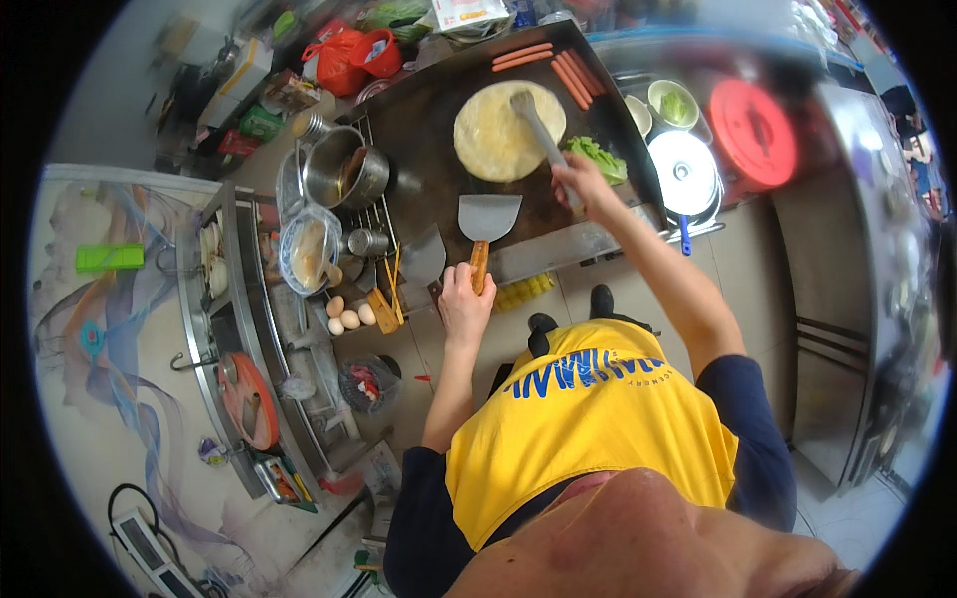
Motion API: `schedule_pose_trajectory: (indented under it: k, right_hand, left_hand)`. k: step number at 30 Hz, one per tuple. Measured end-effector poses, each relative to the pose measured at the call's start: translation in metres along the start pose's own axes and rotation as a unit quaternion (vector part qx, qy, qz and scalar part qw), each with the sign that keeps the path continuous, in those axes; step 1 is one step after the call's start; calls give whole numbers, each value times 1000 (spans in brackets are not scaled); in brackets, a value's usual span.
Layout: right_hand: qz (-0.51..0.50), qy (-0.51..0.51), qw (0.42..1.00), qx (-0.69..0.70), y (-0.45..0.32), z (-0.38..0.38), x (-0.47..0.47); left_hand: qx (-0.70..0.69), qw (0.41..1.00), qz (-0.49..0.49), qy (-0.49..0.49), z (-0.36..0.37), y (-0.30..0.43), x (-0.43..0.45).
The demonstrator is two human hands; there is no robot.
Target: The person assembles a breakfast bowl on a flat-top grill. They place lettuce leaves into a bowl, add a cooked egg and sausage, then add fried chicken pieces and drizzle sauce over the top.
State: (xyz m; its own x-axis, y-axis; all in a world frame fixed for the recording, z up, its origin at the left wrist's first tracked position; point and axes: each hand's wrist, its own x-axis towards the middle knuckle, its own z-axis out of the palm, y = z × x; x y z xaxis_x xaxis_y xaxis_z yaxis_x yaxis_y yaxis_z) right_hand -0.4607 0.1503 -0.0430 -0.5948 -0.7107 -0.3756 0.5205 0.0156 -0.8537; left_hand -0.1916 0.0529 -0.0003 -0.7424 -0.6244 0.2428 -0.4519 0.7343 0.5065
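Note:
A round, pale yellow flatbread [490, 134] lies on the dark flat griddle [422, 161]. My right hand [585, 185] grips the grey handle of a brush or similar tool [540, 127], whose head rests on the flatbread's upper right part. With my left hand [465, 299] I hold the wooden handle of a wide metal scraper [490, 217], its blade over the griddle below the flatbread. Lettuce leaves [598, 158] lie just beyond my right hand. Several sausages [574, 78] lie near the griddle's far right corner.
Left of the griddle stand a steel pot [345, 168], a bowl of batter-like liquid [309, 250] and several eggs [349, 318]. Another metal scraper [424, 258] lies at the near left corner. To the right are bowls [673, 105], a steel lid [682, 172] and a red lid [751, 134].

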Motion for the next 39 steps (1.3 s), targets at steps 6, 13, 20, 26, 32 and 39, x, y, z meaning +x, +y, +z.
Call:
schedule_pose_trajectory:
  k: [6, 13, 20, 26, 32, 39]
  right_hand:
    - [-347, 72, 753, -555, -78, 11, -11]
    - [-211, -15, 687, -696, -22, 31, -76]
    - [-128, 85, 948, -279, -48, -21, -167]
    - [-173, 45, 984, -14, -89, -32, -193]
    - [-164, 33, 986, -7, -83, -54, -213]
    - [-133, 27, 991, -19, -88, -70, -222]
  left_hand:
    - [8, 998, -63, 9, 0, -13, -32]
    - [101, 994, -31, -6, 13, -13, -36]
    - [-276, 952, 2, -131, 41, 20, -83]
    - [-667, 549, -405, -299, 191, -6, -77]
    - [-756, 453, -437, -181, 227, 31, -74]
    - [-811, 341, -475, -34, 253, 53, -72]
